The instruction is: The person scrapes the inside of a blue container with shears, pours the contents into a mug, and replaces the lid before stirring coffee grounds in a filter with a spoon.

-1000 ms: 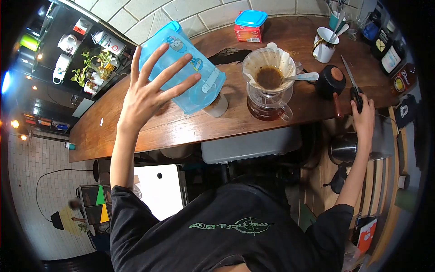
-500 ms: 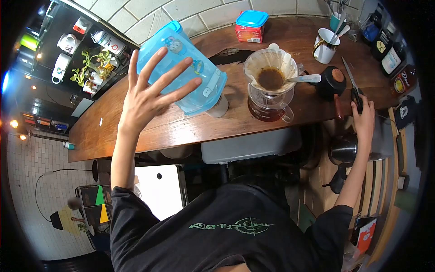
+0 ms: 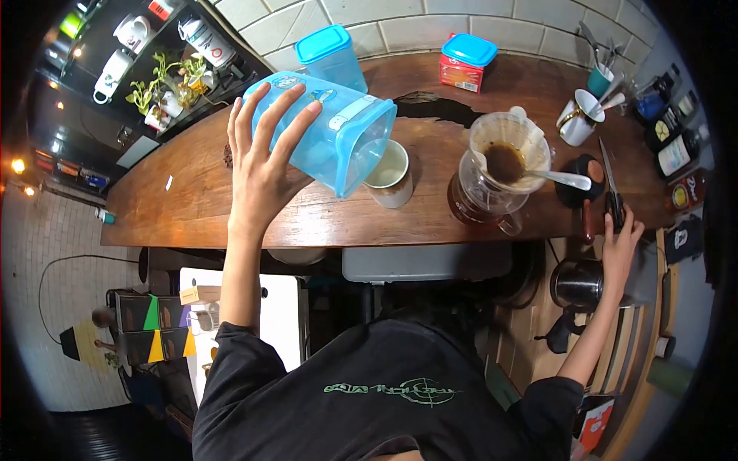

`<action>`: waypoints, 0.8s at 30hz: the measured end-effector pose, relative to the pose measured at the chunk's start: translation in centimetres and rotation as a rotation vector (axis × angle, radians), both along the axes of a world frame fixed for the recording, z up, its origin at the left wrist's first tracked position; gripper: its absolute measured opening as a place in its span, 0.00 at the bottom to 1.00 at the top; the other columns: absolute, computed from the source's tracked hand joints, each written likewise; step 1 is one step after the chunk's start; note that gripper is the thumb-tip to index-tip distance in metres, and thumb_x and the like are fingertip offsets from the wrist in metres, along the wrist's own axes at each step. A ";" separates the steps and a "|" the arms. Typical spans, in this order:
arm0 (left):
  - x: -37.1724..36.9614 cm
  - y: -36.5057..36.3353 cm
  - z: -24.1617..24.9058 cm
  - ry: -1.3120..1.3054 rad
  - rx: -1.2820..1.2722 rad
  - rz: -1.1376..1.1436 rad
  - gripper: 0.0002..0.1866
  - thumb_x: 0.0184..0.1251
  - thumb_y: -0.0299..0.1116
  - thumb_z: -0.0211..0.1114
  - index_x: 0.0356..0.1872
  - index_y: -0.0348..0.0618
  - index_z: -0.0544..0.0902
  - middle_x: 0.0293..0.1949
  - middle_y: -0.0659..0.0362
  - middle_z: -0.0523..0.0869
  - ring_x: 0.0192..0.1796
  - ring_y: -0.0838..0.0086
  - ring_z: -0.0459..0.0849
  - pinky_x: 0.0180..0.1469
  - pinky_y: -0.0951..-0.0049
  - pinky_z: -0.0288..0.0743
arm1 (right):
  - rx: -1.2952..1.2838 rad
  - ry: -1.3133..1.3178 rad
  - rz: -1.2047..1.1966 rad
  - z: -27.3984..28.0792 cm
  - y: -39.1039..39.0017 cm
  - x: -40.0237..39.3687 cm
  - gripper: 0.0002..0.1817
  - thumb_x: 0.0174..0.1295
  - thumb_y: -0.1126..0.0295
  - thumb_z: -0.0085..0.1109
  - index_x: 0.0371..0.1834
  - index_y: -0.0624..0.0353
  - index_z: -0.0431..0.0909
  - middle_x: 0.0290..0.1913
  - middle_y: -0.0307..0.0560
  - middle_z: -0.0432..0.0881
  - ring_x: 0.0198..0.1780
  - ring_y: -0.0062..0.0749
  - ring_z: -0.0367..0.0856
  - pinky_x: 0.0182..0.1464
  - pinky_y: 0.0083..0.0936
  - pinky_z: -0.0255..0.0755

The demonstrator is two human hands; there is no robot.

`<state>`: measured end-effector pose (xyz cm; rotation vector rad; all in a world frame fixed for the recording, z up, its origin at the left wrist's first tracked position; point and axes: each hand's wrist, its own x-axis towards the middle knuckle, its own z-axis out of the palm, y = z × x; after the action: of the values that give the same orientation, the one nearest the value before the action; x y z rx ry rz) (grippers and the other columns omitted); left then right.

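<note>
My left hand (image 3: 265, 165) is closed around a translucent blue plastic container (image 3: 311, 131) with cartoon pictures, its thumb hidden. The container is tilted, with its wide end towards a paper-like cup (image 3: 392, 177) standing on the counter. My right hand (image 3: 621, 238) rests at the counter's right edge with its fingers apart, fingertips at the black handles of a pair of scissors (image 3: 612, 198). To the left of the scissors stands a glass coffee server (image 3: 480, 203). On it sits a dripper with a paper filter (image 3: 530, 137), dark wet coffee and a spoon (image 3: 565, 180).
Behind stand a blue-lidded container (image 3: 327, 46) and a red box (image 3: 461, 75) with a blue lid on top. A black pot (image 3: 573, 192) with a wooden handle, a white mug (image 3: 576, 127) and several bottles (image 3: 676, 157) are at the right. The wooden counter (image 3: 177, 211) curves left.
My view has shifted, so the counter items appear further right. The blue container has tilted further over, and more of the cup shows. My right hand stays at the scissors.
</note>
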<state>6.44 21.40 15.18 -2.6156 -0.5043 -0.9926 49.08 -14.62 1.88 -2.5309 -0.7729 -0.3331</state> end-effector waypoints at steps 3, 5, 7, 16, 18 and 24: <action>-0.8 0.4 -0.7 -0.054 -0.037 -0.005 0.52 0.29 0.43 0.84 0.67 0.67 0.74 0.70 0.65 0.72 0.75 0.54 0.63 0.76 0.41 0.55 | 0.009 -0.050 -0.077 1.8 0.2 -1.5 0.26 0.75 0.51 0.51 0.70 0.52 0.67 0.61 0.63 0.66 0.61 0.61 0.71 0.61 0.46 0.67; -1.3 0.7 -1.0 -0.091 -0.069 -0.007 0.52 0.28 0.43 0.85 0.68 0.66 0.73 0.70 0.64 0.72 0.75 0.53 0.63 0.76 0.40 0.55 | 0.013 -0.064 -0.065 2.8 0.0 -2.2 0.26 0.75 0.50 0.50 0.70 0.51 0.67 0.61 0.64 0.66 0.62 0.62 0.70 0.62 0.46 0.66; -1.9 0.8 -1.3 -0.126 -0.088 -0.006 0.53 0.28 0.42 0.85 0.68 0.64 0.72 0.71 0.61 0.72 0.75 0.51 0.62 0.75 0.40 0.55 | 0.031 -0.141 -0.062 3.8 0.1 -3.2 0.25 0.75 0.51 0.51 0.68 0.54 0.69 0.58 0.60 0.69 0.61 0.54 0.72 0.62 0.39 0.68; -3.1 2.4 -3.3 -0.233 -0.146 -0.033 0.53 0.32 0.41 0.87 0.68 0.60 0.69 0.69 0.55 0.72 0.74 0.47 0.62 0.75 0.41 0.57 | 0.557 -0.048 -0.223 -0.2 -3.2 -7.1 0.15 0.78 0.57 0.50 0.50 0.60 0.73 0.35 0.38 0.71 0.33 0.20 0.65 0.35 0.19 0.62; -3.1 2.7 -3.8 -0.216 -0.177 -0.023 0.53 0.31 0.42 0.87 0.67 0.60 0.69 0.69 0.55 0.72 0.74 0.47 0.62 0.74 0.43 0.58 | 0.584 -0.034 -0.236 -1.2 -3.8 -8.3 0.14 0.79 0.58 0.47 0.45 0.59 0.71 0.32 0.36 0.67 0.31 0.19 0.63 0.32 0.19 0.58; -2.8 3.7 -4.8 -0.176 -0.159 -0.060 0.51 0.36 0.42 0.87 0.66 0.60 0.67 0.68 0.51 0.73 0.73 0.46 0.65 0.72 0.46 0.61 | 0.686 0.043 -0.225 -2.8 -1.5 -11.0 0.13 0.80 0.60 0.43 0.37 0.56 0.66 0.25 0.33 0.59 0.26 0.15 0.55 0.27 0.18 0.49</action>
<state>3.61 25.12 10.42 -2.7107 -0.5703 -1.2579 38.10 -16.17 -0.93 -1.9585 -0.2784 -0.5140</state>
